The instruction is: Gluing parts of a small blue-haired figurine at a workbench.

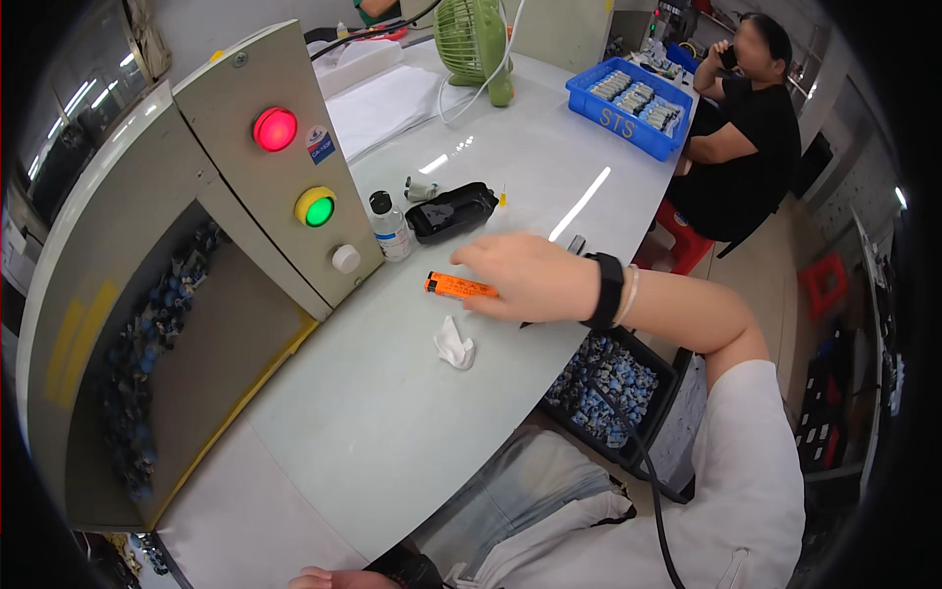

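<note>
Over the white table, my right hand (535, 278) reaches in from the right, a black band at its wrist. Thumb and forefinger are spread on either side of a small orange block with a black end (459, 286). The block's right end is hidden under the hand, and no firm grip on it shows. Just nearer lies a crumpled white tissue (453, 344). A metal-tipped tool (577, 244) sticks out from behind the hand. At the lower edge only a bit of my left hand (334, 579) shows, its fingers mostly cut off.
A machine (250, 157) with red and green lit buttons stands left. Beyond the hand are a clear bottle (391, 228), a black dish (453, 212) and a green fan (473, 44). Blue crate (628, 123) and seated person are far right; a bin of blue parts (613, 393) sits below.
</note>
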Demonstrator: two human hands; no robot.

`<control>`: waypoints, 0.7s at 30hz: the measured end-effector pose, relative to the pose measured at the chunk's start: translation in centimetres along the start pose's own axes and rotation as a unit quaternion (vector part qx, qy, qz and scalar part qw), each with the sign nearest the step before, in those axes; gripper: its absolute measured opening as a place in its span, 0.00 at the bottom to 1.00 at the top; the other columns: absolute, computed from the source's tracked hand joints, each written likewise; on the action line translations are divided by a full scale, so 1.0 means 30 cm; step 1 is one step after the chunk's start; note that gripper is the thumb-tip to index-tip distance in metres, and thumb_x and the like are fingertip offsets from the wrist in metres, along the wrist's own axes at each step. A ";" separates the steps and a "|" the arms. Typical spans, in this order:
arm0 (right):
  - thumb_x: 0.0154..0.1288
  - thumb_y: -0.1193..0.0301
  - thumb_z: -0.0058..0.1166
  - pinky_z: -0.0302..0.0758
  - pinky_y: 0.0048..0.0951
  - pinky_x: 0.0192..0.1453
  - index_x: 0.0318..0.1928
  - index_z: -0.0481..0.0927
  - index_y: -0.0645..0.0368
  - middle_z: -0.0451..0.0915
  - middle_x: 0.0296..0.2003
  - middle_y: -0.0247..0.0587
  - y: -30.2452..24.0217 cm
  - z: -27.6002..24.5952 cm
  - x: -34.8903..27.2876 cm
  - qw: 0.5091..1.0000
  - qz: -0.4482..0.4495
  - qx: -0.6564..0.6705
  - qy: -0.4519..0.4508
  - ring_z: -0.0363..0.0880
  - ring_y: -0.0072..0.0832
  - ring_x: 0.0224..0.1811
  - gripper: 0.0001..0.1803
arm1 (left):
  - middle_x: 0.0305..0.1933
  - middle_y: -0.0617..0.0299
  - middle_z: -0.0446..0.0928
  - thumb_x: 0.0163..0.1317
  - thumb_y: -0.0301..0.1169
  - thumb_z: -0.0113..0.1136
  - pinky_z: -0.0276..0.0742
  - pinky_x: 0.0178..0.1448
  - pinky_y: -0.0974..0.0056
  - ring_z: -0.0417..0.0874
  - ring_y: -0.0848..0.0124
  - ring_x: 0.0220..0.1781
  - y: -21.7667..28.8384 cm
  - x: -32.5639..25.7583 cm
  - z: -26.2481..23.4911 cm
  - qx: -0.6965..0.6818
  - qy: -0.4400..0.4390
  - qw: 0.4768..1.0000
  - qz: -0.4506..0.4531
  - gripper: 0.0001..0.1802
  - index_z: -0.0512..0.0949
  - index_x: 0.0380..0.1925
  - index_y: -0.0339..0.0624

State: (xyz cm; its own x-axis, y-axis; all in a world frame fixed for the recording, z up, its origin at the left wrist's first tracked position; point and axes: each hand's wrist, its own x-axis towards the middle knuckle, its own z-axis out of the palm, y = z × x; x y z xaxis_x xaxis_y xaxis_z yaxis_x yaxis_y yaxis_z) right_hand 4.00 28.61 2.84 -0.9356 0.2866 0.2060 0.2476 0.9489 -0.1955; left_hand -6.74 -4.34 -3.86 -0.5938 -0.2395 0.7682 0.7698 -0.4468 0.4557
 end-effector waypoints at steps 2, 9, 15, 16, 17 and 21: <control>0.50 0.67 0.54 0.72 0.35 0.35 0.35 0.70 0.66 0.73 0.28 0.48 -0.011 0.023 0.033 0.998 0.014 -0.007 -0.063 0.75 0.41 0.31 0.16 | 0.23 0.61 0.63 0.55 0.33 0.47 0.62 0.31 0.67 0.65 0.69 0.28 -0.017 -0.001 0.021 0.023 -0.026 0.999 0.017 0.08 0.66 0.23 0.40; 0.45 0.74 0.49 0.72 0.35 0.31 0.34 0.71 0.64 0.71 0.28 0.45 -0.081 -0.051 0.019 0.999 -0.016 -0.009 -0.048 0.74 0.39 0.28 0.12 | 0.20 0.60 0.63 0.52 0.31 0.46 0.63 0.30 0.65 0.65 0.68 0.23 -0.042 0.006 0.017 0.101 -0.015 0.993 0.053 0.07 0.67 0.20 0.40; 0.48 0.76 0.37 0.63 0.31 0.22 0.37 0.68 0.63 0.66 0.15 0.42 0.068 -0.192 -0.071 0.950 0.127 0.201 0.200 0.64 0.35 0.15 0.13 | 0.18 0.63 0.61 0.52 0.33 0.46 0.61 0.29 0.66 0.64 0.69 0.23 -0.038 0.005 0.024 0.101 -0.014 0.992 0.077 0.10 0.64 0.15 0.44; 0.52 0.71 0.39 0.60 0.28 0.22 0.32 0.69 0.64 0.64 0.14 0.39 0.119 -0.213 -0.096 0.944 0.175 0.244 0.139 0.61 0.28 0.15 0.10 | 0.18 0.63 0.61 0.52 0.33 0.46 0.61 0.29 0.66 0.64 0.69 0.23 -0.043 0.005 0.030 0.093 -0.019 0.993 0.069 0.10 0.64 0.15 0.44; 0.52 0.71 0.39 0.60 0.28 0.22 0.32 0.69 0.64 0.64 0.14 0.39 0.157 -0.194 -0.087 0.943 0.180 0.244 0.139 0.61 0.28 0.15 0.10 | 0.17 0.64 0.60 0.51 0.33 0.46 0.61 0.29 0.66 0.64 0.70 0.22 -0.044 0.005 0.032 0.096 -0.024 0.992 0.072 0.11 0.63 0.14 0.45; 0.60 0.60 0.41 0.59 0.27 0.25 0.16 0.68 0.63 0.60 0.11 0.37 0.206 -0.144 -0.022 0.932 0.198 0.266 0.143 0.59 0.24 0.16 0.22 | 0.15 0.66 0.58 0.49 0.31 0.47 0.60 0.29 0.67 0.63 0.71 0.22 -0.052 0.003 0.019 0.106 -0.027 0.990 0.085 0.10 0.61 0.12 0.47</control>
State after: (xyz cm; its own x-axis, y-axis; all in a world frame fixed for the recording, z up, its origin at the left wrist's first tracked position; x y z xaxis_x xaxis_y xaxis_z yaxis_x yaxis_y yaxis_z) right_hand 7.24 34.84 5.62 -0.6729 0.6967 0.2488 0.3288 0.5829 -0.7431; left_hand -7.85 -3.18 -4.25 -0.4416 -0.2472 0.8625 0.8933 -0.2109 0.3969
